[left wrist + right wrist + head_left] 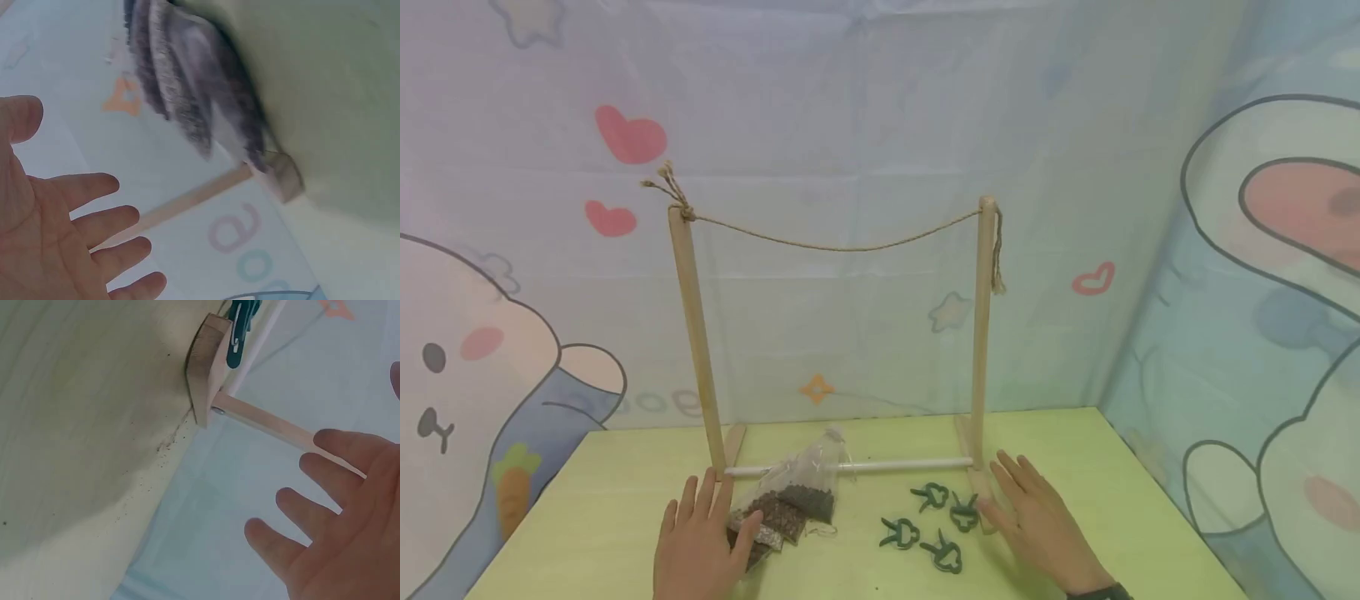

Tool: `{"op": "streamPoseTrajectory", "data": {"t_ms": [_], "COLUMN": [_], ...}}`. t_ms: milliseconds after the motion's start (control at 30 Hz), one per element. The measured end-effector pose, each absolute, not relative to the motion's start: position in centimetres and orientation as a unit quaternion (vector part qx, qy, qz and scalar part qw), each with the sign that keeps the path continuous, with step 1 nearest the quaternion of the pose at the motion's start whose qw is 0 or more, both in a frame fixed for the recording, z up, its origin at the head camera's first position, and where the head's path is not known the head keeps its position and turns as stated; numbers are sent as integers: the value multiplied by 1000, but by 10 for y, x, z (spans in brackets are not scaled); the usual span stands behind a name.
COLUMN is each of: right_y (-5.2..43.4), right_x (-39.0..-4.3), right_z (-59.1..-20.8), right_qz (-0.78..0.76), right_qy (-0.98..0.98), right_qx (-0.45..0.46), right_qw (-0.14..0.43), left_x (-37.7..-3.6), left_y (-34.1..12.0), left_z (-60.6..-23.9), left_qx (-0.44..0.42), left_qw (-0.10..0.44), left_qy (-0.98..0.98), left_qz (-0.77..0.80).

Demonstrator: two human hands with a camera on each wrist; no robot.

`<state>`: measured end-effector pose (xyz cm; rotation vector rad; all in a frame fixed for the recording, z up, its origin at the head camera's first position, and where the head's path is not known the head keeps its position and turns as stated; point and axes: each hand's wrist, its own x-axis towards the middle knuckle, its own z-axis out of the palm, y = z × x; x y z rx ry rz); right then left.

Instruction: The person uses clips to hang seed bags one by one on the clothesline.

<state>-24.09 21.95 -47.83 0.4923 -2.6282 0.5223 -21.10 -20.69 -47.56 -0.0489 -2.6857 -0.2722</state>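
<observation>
A pale green desk [1075, 467] carries a wooden frame [981, 333]: two upright posts, a rough jute cord [835, 245] sagging between their tops, a smooth white rod [910, 464] running left to right between the feet. Against the rod leans a clear, crinkly plastic bag [790, 496] of dark and speckled grains, its long axis slanting from the rod down toward the left hand [700, 542], which lies flat with fingers spread, thumb just touching the bag's near corner. Four small green plastic clips [934, 525] (scattered, with looped handles) lie just left of the right hand [1037, 525], also flat and spread, gripping nothing.
</observation>
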Motion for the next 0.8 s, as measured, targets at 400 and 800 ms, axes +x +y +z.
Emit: {"op": "streamPoseTrajectory", "data": {"t_ms": [400, 800], "right_y": [205, 199], "right_x": [-248, -256], "right_z": [-463, -474], "right_qz": [222, 240], "right_qy": [-937, -946], "right_qx": [169, 163], "right_qw": [209, 144], "left_x": [-217, -224], "left_y": [-147, -80], "left_z": [-454, -460], "left_qx": [-111, -175], "left_qw": [264, 195], "left_qy": [-951, -956], "left_qz": [-113, -132]}}
